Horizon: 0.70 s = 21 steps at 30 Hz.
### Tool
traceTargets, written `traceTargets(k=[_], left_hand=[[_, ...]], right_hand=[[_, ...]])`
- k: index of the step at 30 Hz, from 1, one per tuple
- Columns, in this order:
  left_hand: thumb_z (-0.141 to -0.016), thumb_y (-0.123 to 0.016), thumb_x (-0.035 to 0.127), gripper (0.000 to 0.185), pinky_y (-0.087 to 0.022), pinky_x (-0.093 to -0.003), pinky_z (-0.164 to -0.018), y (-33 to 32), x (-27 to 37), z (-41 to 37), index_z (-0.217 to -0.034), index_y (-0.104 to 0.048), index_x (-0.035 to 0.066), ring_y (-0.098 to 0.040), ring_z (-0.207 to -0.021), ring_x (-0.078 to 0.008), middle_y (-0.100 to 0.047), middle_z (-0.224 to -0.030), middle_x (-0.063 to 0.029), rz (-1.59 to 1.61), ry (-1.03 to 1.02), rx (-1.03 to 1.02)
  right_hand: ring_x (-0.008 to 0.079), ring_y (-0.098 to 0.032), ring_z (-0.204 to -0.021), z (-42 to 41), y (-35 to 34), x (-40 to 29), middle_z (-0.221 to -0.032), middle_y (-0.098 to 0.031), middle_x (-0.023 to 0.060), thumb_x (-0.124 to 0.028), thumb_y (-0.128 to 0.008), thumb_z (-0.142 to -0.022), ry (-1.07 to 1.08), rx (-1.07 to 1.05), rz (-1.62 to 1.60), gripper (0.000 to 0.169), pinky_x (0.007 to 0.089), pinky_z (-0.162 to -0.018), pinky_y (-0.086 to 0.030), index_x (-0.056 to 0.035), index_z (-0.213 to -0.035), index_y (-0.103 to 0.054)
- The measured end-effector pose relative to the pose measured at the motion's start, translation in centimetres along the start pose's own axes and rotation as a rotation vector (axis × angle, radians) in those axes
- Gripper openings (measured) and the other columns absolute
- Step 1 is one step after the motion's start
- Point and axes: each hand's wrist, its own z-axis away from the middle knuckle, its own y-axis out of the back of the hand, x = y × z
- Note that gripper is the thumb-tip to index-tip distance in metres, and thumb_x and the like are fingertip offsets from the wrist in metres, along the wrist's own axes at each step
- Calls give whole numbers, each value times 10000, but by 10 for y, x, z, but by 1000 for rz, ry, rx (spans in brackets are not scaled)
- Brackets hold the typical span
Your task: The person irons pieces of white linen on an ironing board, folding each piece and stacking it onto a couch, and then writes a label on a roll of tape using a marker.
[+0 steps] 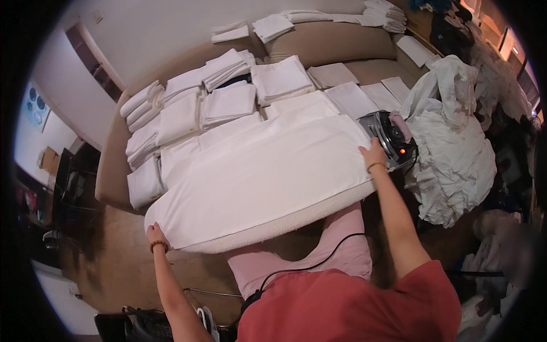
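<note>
A white cloth lies spread over a padded ironing board in front of me, its near edge running along the board's fleecy side. My left hand grips the cloth's near left corner at the board's rounded end. At the opposite end my right hand pinches the cloth's right edge. Just beyond that hand rests an iron with a glowing orange light and pink fabric wrapped on its handle. Some fingertips of both hands are hidden by the cloth.
Folded white cloths in several stacks cover much of the beige sofa behind the board. To the right rises a heap of crumpled white cloth. A black cord crosses my lap. A dark chair stands at lower left.
</note>
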Motion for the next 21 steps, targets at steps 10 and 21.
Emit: traceTargets(k=[10,21], left_hand=[[-886,-499,215,305,-414,-364,-618,41,-40,115,-782,-491,-71,-484,-613,-245,-549,-692,-185,272,-125,76],[-879,-529,244,295,-446,-371,-726,18,-44,93,-910,-568,-47,-567,-808,-298,-595,-891,-177,135,-276,90]], right_hand=[[82,-445,-567,80,100,108,-607,-523,-8,-217,-677,-772,-248,-174,-499,259,253,-520,-377,-4,-680,-563],[334,-520,-958,-80,116,98,-1026,-529,209,-334,-694,-732,215,144,208,606,407,-800,-435,2,-1190,-486]])
